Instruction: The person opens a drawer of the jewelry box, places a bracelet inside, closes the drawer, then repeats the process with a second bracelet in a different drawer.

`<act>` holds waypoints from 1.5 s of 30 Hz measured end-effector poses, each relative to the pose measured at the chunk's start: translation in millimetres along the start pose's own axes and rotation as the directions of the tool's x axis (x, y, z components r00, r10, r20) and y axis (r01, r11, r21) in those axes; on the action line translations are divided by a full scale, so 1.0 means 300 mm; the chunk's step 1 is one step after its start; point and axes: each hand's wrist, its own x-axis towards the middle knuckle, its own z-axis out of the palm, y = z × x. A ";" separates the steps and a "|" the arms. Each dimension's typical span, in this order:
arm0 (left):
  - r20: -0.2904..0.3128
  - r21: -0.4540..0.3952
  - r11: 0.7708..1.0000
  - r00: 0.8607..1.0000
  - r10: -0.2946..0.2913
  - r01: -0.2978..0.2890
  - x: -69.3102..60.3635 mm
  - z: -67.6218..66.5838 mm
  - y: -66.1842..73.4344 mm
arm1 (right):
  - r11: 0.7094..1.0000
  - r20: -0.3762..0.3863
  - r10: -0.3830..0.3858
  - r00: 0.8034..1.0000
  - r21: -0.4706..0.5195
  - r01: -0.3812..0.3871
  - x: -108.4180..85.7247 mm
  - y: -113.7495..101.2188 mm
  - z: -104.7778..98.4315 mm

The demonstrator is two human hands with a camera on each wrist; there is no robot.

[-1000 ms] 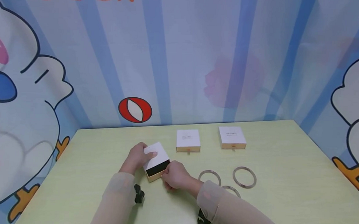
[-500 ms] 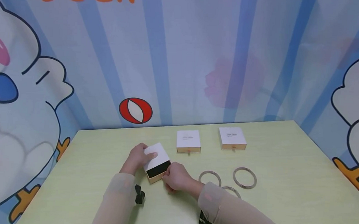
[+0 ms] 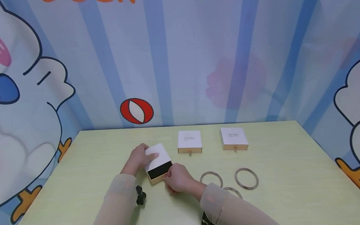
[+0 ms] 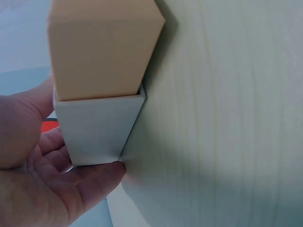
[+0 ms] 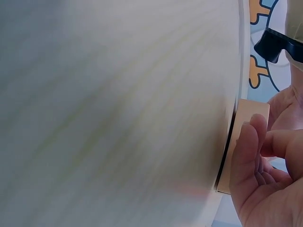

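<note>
A small white drawer box stands tilted to the table edges, its tan drawer partly pulled out and showing a black inside. My left hand grips the white sleeve, thumb on top. In the left wrist view, its fingers curve around the sleeve's far end, with the tan drawer sticking out. My right hand pinches at the drawer's front; in the right wrist view, thumb and finger meet against the tan face. What lies between the fingertips is hidden.
Two similar closed drawer boxes stand farther back, one in the middle and one to the right. Right of my right hand lie three bangles: one nearer, one farther right and one partly behind my sleeve.
The drawer has slid a little farther out toward me, baring slightly more of the black inside. My right hand has shifted slightly with it; my left hand keeps its hold.
</note>
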 end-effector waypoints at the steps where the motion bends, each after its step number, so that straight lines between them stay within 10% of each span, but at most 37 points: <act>1: 0.000 0.000 1.000 1.000 0.000 0.000 -0.001 0.000 0.001 | 1.000 0.001 0.002 1.000 -0.002 -0.002 0.000 0.000 0.000; 45: -0.003 0.000 1.000 1.000 0.007 -0.007 0.003 -0.002 -0.005 | 0.996 0.054 -0.021 0.998 -0.086 0.026 -0.038 -0.009 -0.019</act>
